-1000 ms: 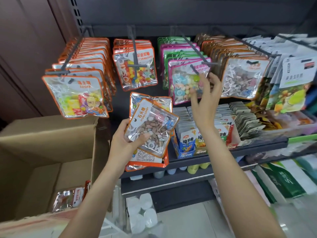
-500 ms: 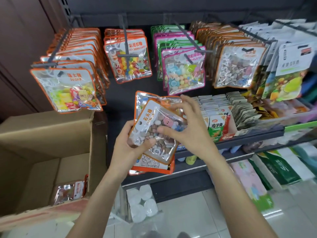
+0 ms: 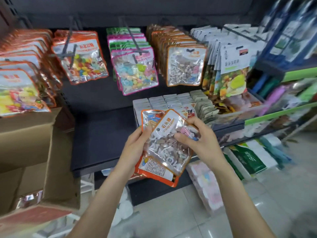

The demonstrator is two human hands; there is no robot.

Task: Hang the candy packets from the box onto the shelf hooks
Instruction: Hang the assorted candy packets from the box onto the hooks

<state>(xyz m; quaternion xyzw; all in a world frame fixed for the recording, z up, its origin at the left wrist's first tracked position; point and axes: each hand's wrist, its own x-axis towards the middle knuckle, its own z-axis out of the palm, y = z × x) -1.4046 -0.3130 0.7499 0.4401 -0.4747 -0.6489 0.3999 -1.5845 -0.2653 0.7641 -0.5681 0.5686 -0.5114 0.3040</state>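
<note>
We hold a small stack of candy packets (image 3: 164, 146) in front of the shelf, low and central, with both hands clamped on it. Our left hand (image 3: 135, 145) grips the stack's left edge, thumb across the front; our right hand (image 3: 197, 141) pinches the top packet at its right edge, thumb on the clear window. The top packet sits tilted (its white header leans up and left), and the orange border of the one beneath shows below it. The cardboard box (image 3: 34, 145) stands open at the left, one flap edge just under the leftmost hanging row. Above, the hooks (image 3: 132, 38) carry full rows of packets. Between the box and the tray of small sachets (image 3: 173, 102) lies a bare stretch of dark shelf (image 3: 101, 134).
</note>
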